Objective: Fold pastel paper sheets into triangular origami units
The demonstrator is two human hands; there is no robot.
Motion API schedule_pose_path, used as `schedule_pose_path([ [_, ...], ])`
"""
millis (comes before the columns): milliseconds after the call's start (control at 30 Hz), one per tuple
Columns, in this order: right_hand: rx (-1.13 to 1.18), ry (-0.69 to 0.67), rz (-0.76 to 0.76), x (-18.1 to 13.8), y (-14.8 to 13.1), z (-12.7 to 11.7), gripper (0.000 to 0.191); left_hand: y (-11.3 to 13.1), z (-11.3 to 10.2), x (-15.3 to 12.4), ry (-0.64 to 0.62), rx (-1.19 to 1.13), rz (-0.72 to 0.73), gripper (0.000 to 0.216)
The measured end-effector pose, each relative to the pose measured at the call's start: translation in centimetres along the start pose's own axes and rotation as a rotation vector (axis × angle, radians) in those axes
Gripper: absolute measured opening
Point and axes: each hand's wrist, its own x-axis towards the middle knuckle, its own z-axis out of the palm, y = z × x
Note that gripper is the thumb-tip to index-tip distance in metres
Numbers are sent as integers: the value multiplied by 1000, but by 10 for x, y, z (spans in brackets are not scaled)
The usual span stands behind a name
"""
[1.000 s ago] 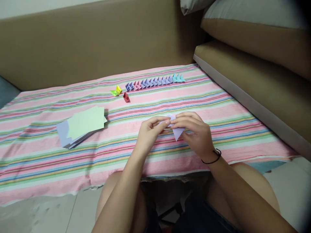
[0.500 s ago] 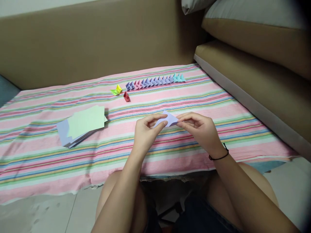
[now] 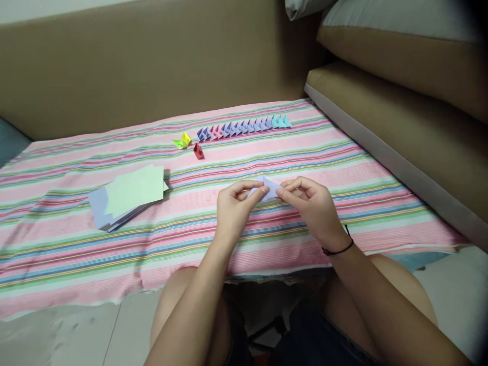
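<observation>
A small lilac sheet of folded paper (image 3: 271, 188) is held above the striped cloth between both hands. My left hand (image 3: 240, 201) pinches its left side between thumb and fingers. At its right corner, the thumb and fingers of my right hand (image 3: 310, 203) are closed on it, with a dark cord bracelet at that wrist. Part of the paper lies hidden under the fingers. Beyond the hands stands a row of folded paper pieces (image 3: 244, 127) in purple, pink and turquoise. Near its left end sit a yellow-green folded piece (image 3: 183, 141) and a red one (image 3: 198, 151).
To the left lies a loose stack of paper sheets (image 3: 135, 190), pale green on top with lilac below. Under everything spreads a pink striped cloth (image 3: 76, 254). A brown padded back (image 3: 152, 66) rises behind, and thick cushions (image 3: 400, 112) are piled at the right.
Both hands have shifted slightly, the left one rightward, so they are closer together. The lilac paper has turned a little between the fingers, and less of it shows.
</observation>
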Motion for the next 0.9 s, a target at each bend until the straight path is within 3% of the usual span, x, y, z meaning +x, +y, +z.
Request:
schedule_pose_path([
  [233, -22, -29, -35, -1, -1, 2, 18, -2, 0, 1, 3, -145, -62, 44],
  [433, 40, -24, 3, 1, 0, 0, 23, -3, -3, 2, -76, -102, -109, 17],
  [667, 149, -165, 197, 0, 0, 2, 37, -5, -2, 1, -67, -155, -134, 14],
  [900, 123, -178, 279, 2, 2, 7, 37, -6, 1, 2, -49, -167, -181, 16],
])
